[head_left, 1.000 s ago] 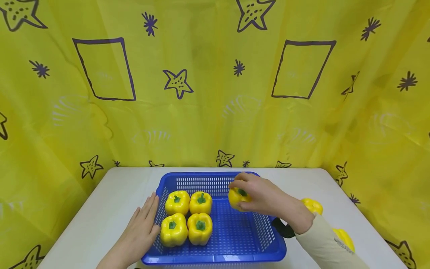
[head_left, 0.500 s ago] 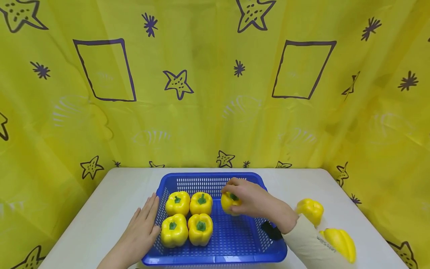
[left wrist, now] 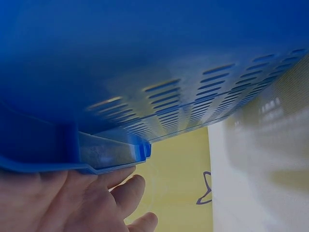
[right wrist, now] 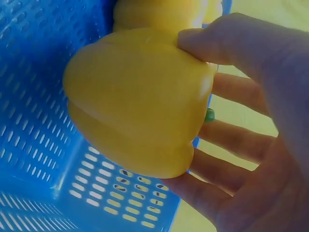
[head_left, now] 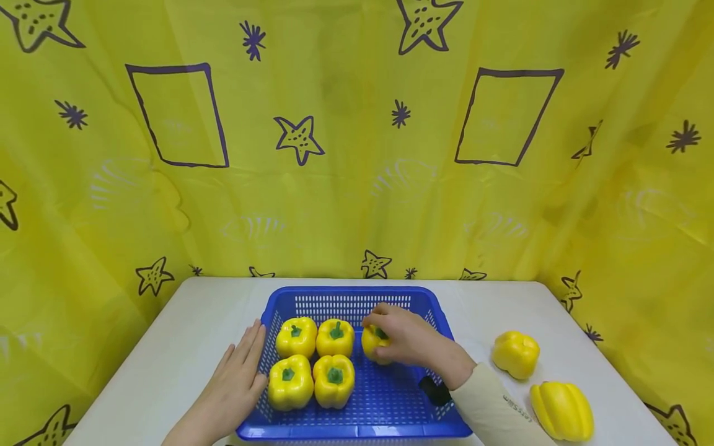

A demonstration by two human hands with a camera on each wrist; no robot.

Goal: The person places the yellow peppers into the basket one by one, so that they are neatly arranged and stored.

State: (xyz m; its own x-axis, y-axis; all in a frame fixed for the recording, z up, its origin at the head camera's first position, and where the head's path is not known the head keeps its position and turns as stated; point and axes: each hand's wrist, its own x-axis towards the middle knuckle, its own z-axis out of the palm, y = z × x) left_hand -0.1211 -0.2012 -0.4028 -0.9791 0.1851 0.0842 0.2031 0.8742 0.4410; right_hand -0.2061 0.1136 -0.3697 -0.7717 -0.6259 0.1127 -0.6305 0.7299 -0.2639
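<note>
Right hand (head_left: 409,339), gripping fifth pepper (head_left: 372,344), moved left and down into basket (head_left: 357,429) beside back row; nearly seated. Left hand (head_left: 237,383) stayed flat against basket wall.

Mostly hidden under the right hand (head_left: 409,339): the held pepper (head_left: 372,344), only its left flank and a sliver of green stem showing in the head view. Cut off by the bottom edge there: the left forearm, the right sleeve (head_left: 496,412), the near corners of the table (head_left: 184,334). Partly masked by the sleeve: a dark object (head_left: 435,391) on the basket (head_left: 357,296) floor by its right wall, too small to identify. In the left wrist view, only blurred blue basket wall (left wrist: 159,58) and rim, with the left hand (left wrist: 72,203) cropped at the bottom edge. In the right wrist view, pepper (right wrist: 137,101) top concealed, palm cropped at the right edge
</note>
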